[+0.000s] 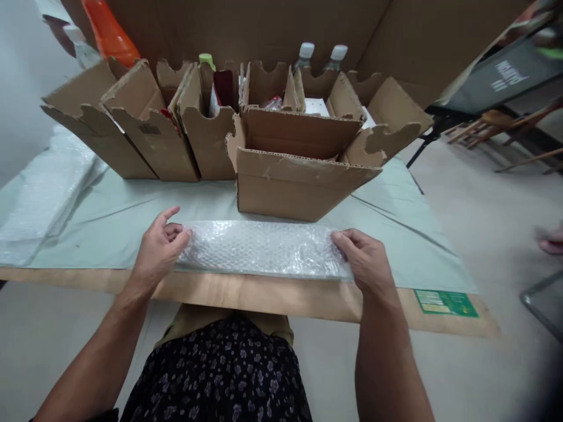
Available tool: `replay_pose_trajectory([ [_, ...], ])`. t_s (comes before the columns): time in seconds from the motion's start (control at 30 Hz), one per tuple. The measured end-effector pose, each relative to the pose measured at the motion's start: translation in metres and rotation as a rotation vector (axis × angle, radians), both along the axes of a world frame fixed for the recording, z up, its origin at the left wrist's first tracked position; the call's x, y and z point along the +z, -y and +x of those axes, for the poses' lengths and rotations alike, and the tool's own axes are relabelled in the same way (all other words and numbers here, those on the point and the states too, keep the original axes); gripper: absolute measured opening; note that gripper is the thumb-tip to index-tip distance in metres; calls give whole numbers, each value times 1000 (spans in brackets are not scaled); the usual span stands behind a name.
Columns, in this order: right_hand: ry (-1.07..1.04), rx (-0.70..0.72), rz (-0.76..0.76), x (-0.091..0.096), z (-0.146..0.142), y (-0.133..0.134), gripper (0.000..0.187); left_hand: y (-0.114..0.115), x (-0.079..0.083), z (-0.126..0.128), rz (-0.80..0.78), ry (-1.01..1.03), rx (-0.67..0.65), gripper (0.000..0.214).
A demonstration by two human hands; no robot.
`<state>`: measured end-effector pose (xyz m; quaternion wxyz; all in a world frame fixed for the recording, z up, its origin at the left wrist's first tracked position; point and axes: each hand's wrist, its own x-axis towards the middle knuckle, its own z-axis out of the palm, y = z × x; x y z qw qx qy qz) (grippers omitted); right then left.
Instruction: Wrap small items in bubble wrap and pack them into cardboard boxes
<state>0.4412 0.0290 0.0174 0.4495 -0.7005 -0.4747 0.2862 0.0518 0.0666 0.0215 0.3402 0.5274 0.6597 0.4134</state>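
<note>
A folded strip of clear bubble wrap (264, 246) lies lengthwise along the front edge of the table. My left hand (160, 243) pinches its left end between thumb and fingers, with the index finger raised. At the opposite end, my right hand (363, 255) grips the corner with thumb and fingertips. The strip looks flat and stretched between both hands. Just behind it stands an open cardboard box (303, 187), its inside mostly hidden by the front wall.
A row of open cardboard bins (149, 146) with various items stands behind. Bottles with white caps (338, 55) and an orange bottle (109, 35) rise beyond them. More bubble wrap (44, 193) lies at the left. A green label (446, 303) is on the wooden table edge (264, 296).
</note>
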Motion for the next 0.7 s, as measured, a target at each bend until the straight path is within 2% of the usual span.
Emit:
replay_pose_trajectory([
  [0.1,412,-120,-16,-13,18,-4,38,-5,-10,-8,95,-362,-3,63],
  [0.17,598,-190,68,-17,25,0,41,-2,-9,-9,270,-533,-36,56],
  [0.23,710,-159,199,-16,19,5,41,3,-4,0,450,-656,-118,53],
  [0.3,790,-14,312,-12,-6,7,39,10,-1,18,569,-727,-264,56],
  [0.37,840,233,370,-9,-43,4,39,15,-6,40,607,-780,-478,55],
  [0.43,868,519,350,-11,-78,-2,43,16,-18,57,599,-851,-674,50],
  [0.5,892,728,286,-18,-95,-7,49,14,-34,58,575,-943,-775,50],
  [0.53,906,785,253,-23,-94,-8,52,13,-41,53,571,-985,-789,52],
  [0.6,946,806,218,-34,-72,-5,55,9,-51,35,575,-1044,-781,56],
  [0.7,1011,698,244,-46,-16,9,60,7,-60,3,590,-1091,-771,64],
])
